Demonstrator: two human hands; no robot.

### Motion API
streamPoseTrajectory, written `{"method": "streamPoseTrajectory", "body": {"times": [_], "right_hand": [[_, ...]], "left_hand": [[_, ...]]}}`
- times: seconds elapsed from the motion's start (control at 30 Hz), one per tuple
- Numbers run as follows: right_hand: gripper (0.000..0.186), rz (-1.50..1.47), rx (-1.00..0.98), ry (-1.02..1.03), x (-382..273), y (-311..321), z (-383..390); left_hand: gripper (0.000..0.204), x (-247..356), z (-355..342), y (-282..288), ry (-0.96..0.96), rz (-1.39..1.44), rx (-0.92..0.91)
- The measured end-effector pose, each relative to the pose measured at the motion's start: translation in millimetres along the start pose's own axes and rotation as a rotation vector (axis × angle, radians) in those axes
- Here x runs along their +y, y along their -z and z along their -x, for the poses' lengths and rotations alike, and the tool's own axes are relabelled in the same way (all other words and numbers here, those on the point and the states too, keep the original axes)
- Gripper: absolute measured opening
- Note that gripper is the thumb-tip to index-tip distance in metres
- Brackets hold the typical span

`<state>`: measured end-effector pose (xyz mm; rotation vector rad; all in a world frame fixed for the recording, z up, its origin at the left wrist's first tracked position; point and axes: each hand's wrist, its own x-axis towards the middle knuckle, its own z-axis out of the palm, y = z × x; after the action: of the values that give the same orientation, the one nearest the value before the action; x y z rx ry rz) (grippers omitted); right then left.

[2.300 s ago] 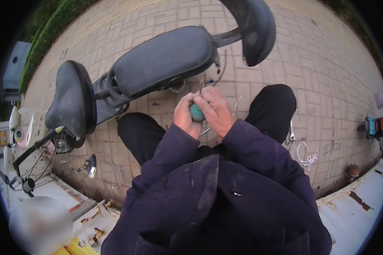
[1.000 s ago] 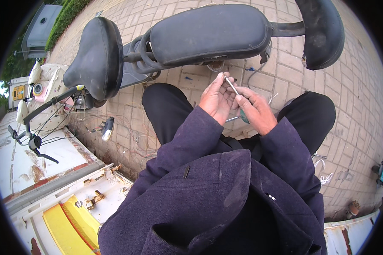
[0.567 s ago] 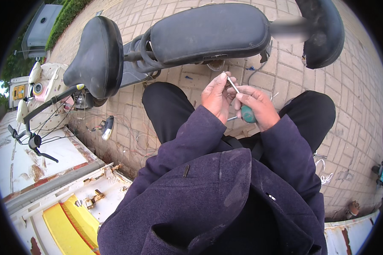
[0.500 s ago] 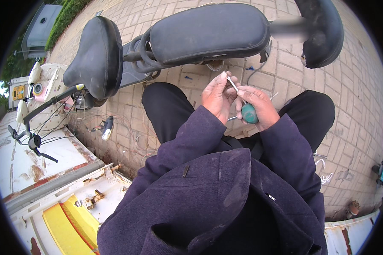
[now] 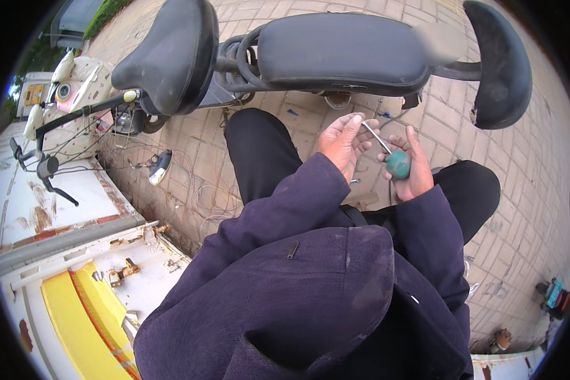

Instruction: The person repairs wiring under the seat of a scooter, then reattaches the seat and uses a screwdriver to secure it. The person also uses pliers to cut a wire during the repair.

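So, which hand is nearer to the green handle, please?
Right. The right hand is at the green handle, loosely cupped behind it; the left hand is farther, pinching the metal shaft near its other end.

The dark purple jacket (image 5: 285,297) has long matching sleeves (image 5: 288,196), a small zip pull (image 5: 292,249) and, right of that pull, a pale smear (image 5: 375,296); black trousers (image 5: 259,149) show beyond it.

The tip of the green-handled screwdriver (image 5: 399,164) is covered by the fingers of the left hand (image 5: 340,145); the rear end of the long seat (image 5: 339,52) is blurred; the saddle (image 5: 183,60) is cut off by the view's upper edge, the yellow panel (image 5: 76,323) by the lower
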<state>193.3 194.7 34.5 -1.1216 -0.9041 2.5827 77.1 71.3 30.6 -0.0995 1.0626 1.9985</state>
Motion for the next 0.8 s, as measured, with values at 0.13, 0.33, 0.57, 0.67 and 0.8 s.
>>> {"method": "streamPoseTrajectory", "body": {"times": [0.13,0.33,0.57,0.67,0.8], "right_hand": [[0.038,-0.117,-0.027,0.088,-2,5,4],[0.043,-0.092,-0.082,0.278,6,0,4],[0.043,0.138,-0.089,0.389,10,-3,3],[0.056,0.159,-0.102,0.314,10,0,4],[0.069,0.133,-0.079,0.198,9,2,1]], "left_hand": [[0.024,-3,-1,3,0.011,0.09,0.042],[0.023,3,1,6,-0.024,0.126,0.043],[0.021,10,7,3,-0.061,0.065,0.002],[0.021,11,9,0,-0.125,0.031,-0.023],[0.02,14,8,-1,-0.14,-0.039,-0.043]]}}
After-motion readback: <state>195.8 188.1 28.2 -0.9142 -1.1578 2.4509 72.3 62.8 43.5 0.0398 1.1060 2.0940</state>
